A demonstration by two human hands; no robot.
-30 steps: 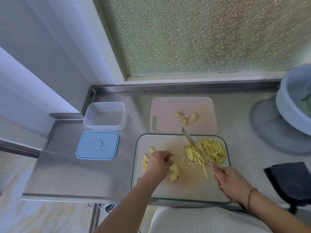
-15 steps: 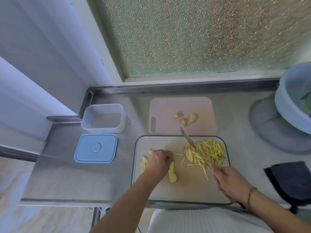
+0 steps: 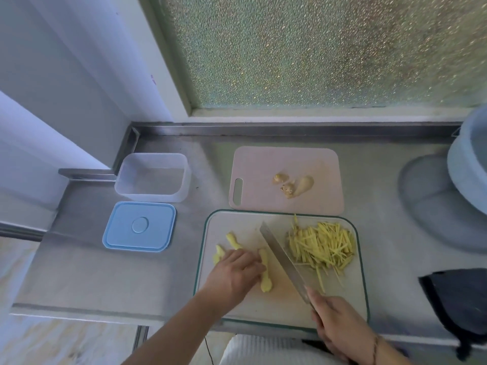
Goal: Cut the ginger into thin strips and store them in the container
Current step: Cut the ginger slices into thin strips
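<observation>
On the green-rimmed cutting board [image 3: 350, 301] lie several yellow ginger slices [image 3: 264, 272] at the left and a heap of thin ginger strips [image 3: 321, 243] at the right. My left hand [image 3: 234, 272] holds down a slice with curled fingers. My right hand [image 3: 334, 325] grips the handle of a knife [image 3: 282, 256], whose blade slants across the board between the slices and the strips. The clear container [image 3: 152, 177] stands open at the far left, its blue lid [image 3: 139, 226] lying flat in front of it.
A pink board [image 3: 311, 164] behind the cutting board carries ginger scraps [image 3: 292, 184]. A pale blue basin [image 3: 469, 164] stands at the right edge, a dark cloth [image 3: 458, 299] below it. The steel counter ends at its front edge near my body.
The knife has swung left, off the strip pile, to just beside the slice under my left hand. My left hand has drawn that slice toward the blade.
</observation>
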